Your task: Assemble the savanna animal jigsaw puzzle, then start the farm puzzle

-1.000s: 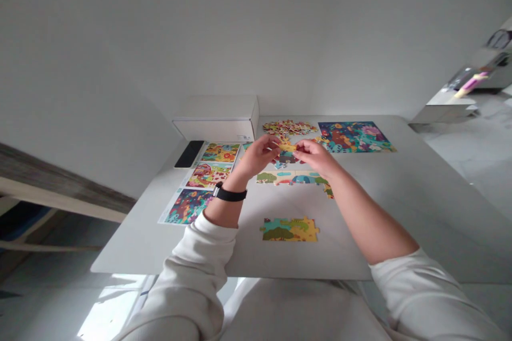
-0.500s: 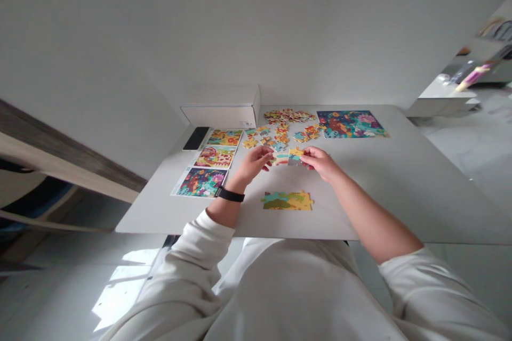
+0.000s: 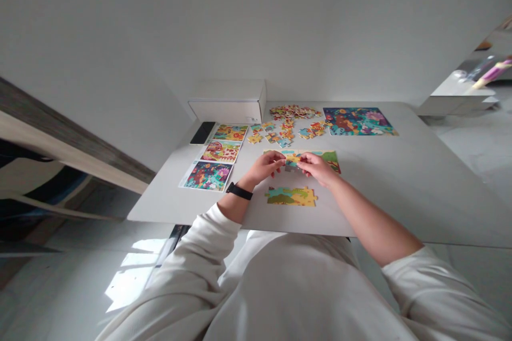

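Observation:
My left hand (image 3: pixel 269 165), with a black band on its wrist, is closed at the left edge of a small yellow, blue and grey jigsaw piece section (image 3: pixel 293 162). My right hand (image 3: pixel 319 167) pinches the same section from the right, thumb and fingertips together. The section is held over the table, and fingers partly cover it. Just behind both hands lies a joined puzzle strip (image 3: pixel 331 157) with green and a tree, its middle partly hidden. Closer to my body, a joined block of puzzle pieces (image 3: pixel 291 197) in green, blue and yellow lies flat.
Several loose puzzle pieces (image 3: pixel 285 143) lie beyond my hands, with a heap of pieces (image 3: pixel 295 112) behind them. A dark picture puzzle (image 3: pixel 358 121) is at the back right. On the left are a picture sheet (image 3: pixel 209 175), a phone (image 3: pixel 202 132) and a white box (image 3: pixel 227 109).
My left hand has come right and closed at the puzzle section, which my right hand was holding before. More of the strip behind shows now. The whole view has shifted slightly.

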